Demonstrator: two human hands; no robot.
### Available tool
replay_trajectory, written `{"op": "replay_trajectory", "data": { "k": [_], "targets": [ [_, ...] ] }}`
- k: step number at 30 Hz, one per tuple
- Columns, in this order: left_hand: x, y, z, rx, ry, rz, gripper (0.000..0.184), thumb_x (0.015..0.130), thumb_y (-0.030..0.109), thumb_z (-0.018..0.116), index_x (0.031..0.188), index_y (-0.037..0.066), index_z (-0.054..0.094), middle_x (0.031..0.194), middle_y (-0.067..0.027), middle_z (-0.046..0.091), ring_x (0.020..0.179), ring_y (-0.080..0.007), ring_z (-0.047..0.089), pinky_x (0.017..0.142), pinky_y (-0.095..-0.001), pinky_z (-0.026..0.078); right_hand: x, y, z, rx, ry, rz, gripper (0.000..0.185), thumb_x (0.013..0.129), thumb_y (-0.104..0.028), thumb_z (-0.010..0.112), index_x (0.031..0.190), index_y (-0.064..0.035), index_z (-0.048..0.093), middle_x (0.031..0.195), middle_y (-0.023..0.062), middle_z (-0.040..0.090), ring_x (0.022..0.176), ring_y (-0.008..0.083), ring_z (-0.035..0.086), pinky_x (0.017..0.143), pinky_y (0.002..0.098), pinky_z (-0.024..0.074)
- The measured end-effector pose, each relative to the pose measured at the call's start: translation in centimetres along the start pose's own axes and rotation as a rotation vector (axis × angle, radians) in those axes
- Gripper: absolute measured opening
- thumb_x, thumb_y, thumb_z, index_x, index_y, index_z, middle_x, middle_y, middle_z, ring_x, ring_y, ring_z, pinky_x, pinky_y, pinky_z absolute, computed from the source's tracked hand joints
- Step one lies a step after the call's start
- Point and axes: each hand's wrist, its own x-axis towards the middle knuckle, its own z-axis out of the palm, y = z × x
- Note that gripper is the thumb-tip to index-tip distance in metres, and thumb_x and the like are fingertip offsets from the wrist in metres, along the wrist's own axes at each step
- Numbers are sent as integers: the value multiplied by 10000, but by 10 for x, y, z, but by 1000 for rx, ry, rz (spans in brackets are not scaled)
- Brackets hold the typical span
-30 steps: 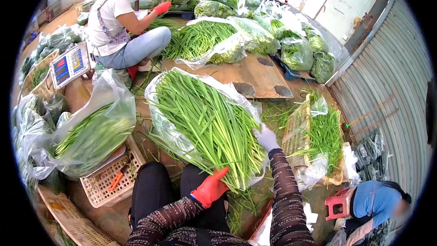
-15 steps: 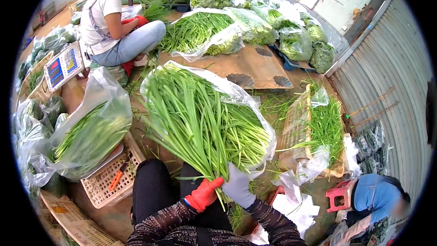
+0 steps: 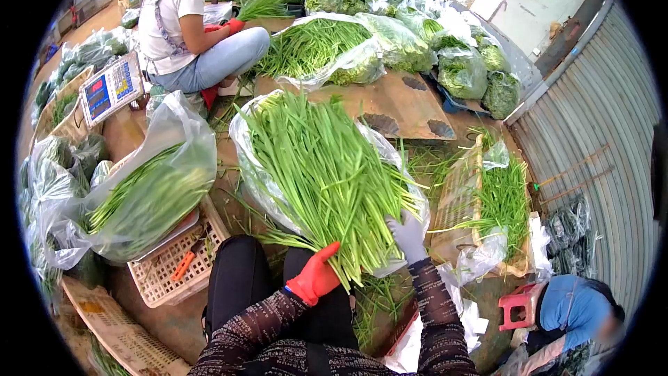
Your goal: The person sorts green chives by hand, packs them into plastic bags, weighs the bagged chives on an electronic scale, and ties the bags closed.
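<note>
Green stalks: a broad, loose heap [image 3: 327,174] on an opened clear bag [image 3: 250,163] in front of my operator's knees, leaf tips pointing away, pale cut ends towards the hands.
Left hand: red-gloved [image 3: 313,278], against the near cut ends; one digit reaches out along the stalks, the rest are bunched or hidden, so I can't tell whether it grips.
Right hand: grey-gloved [image 3: 408,237], at the right edge of the cut ends, fingers bent towards them; I can't tell from my feed whether they close on any.
Gap between hands: well apart, with a fan of cut ends lying between them.
Stray stalks: a few stick out sideways above the red glove; I'd bring these into line with the rest.
Good handling: I'd press inwards with both palms, evenly and gently, levelling the ends without bruising the stalks.
Bag edge: close to the grey glove; I'd keep the plastic clear of the fingers.
Left side: an orange-handled tool [image 3: 183,265] lies in a pale crate [image 3: 156,297], apart from both hands.
</note>
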Motion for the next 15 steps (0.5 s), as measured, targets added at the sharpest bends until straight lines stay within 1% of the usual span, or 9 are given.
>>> {"op": "replay_trajectory", "data": {
  "k": [2,4,6,7,8,10,11,14,15],
  "targets": [
    [-5,-2,2,12,21,30,474,912,210,456,1324,-8,369,1326,-147,453,1208,-299,440,1048,-439,303,0,16,-1,-154,154,-101,484,788,-378,635,1048,22,557,905,213,637,819,329,621,776,389,471],
    [-7,-4,5,31,47,51,466,911,197,454,1321,-8,372,1323,-149,455,1206,-299,442,1046,-440,306,-20,-31,-24,-226,110,-38,461,792,-345,624,1085,3,550,895,219,633,838,337,614,785,411,464],
    [-4,-4,1,168,167,72,449,902,155,457,1317,0,384,1314,-150,465,1191,-302,457,1039,-443,318,-29,-43,-31,-759,472,-378,427,795,-289,614,1113,-14,541,884,217,631,808,332,609,769,419,462],
    [-3,-4,1,209,151,70,420,888,89,458,1297,6,408,1272,-143,501,1124,-291,512,990,-433,380,-35,-61,-37,-748,554,-521,332,800,-225,599,1073,-37,575,830,190,635,730,316,612,701,419,472],
    [-4,-5,1,204,154,72,420,888,89,458,1297,6,408,1272,-143,501,1124,-291,512,990,-433,380,-44,-67,-34,-748,547,-521,332,800,-225,599,1073,-37,575,830,190,635,730,316,612,701,419,472],
    [-7,-8,6,440,187,97,474,852,59,519,1311,23,405,1286,-112,504,1134,-274,519,994,-426,390,-65,-72,-21,-233,255,-371,282,821,-200,599,1029,-9,608,819,164,631,724,299,605,668,363,479],
    [-7,-11,10,470,176,140,435,857,39,528,1282,31,435,1235,-87,540,1079,-233,554,935,-403,442,-75,-75,-13,-117,125,-397,223,826,-159,593,974,4,627,783,156,625,712,278,611,624,337,471],
    [-6,-20,4,611,260,232,394,857,58,560,1238,33,468,1186,-69,562,1044,-206,563,908,-384,446,-92,-72,19,-164,-120,-387,365,821,-259,622,1077,-2,580,832,161,631,737,300,616,637,361,475],
    [-3,-22,-13,672,259,315,353,857,60,568,1201,34,489,1142,-45,576,1011,-188,569,875,-361,451,-94,-78,26,-163,-127,-392,365,821,-259,622,1077,-2,580,832,161,631,737,300,616,637,361,475]
  ]
}}
